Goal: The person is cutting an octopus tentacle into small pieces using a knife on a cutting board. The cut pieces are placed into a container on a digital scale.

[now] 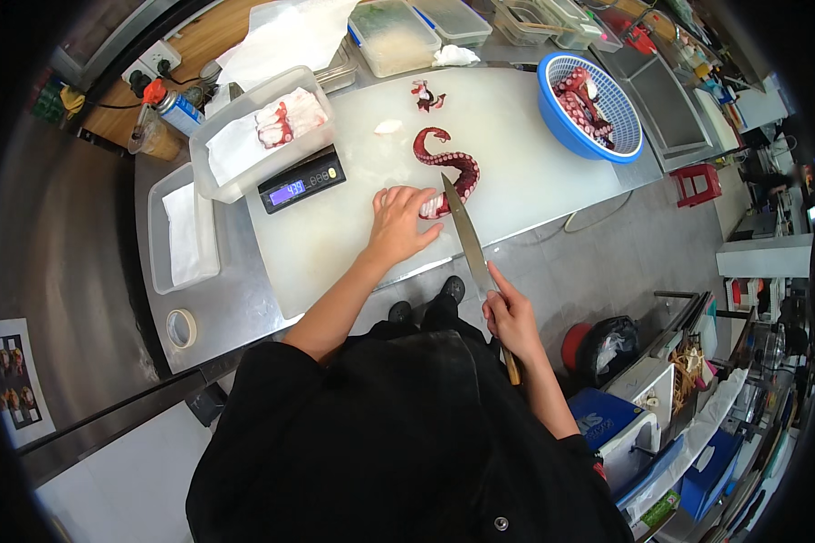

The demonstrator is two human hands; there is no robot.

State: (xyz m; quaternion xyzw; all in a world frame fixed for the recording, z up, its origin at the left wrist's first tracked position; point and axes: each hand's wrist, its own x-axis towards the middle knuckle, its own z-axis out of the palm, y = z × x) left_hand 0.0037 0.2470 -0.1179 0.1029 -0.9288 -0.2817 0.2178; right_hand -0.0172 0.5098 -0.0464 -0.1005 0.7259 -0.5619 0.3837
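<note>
A dark red octopus tentacle (467,166) with pale suckers lies in an S-curve on the white cutting board (326,258). My left hand (401,220) holds its thick near end, where white flesh shows beside my fingertips. In my right hand (513,319) is a long kitchen knife (470,237) with a wooden handle. The blade points away from me, its front part over or against the tentacle just right of my left hand; contact is unclear. Dark red scraps (426,96) and a small white piece (388,127) lie farther back on the board.
A blue colander (553,136) holds more octopus at the right. On the left, a plastic container (200,163) with paper and octopus pieces sits on a digital scale (303,180). Another paper-lined container (210,261) and a tape roll (181,329) stand nearby. Lidded boxes (394,37) line the back.
</note>
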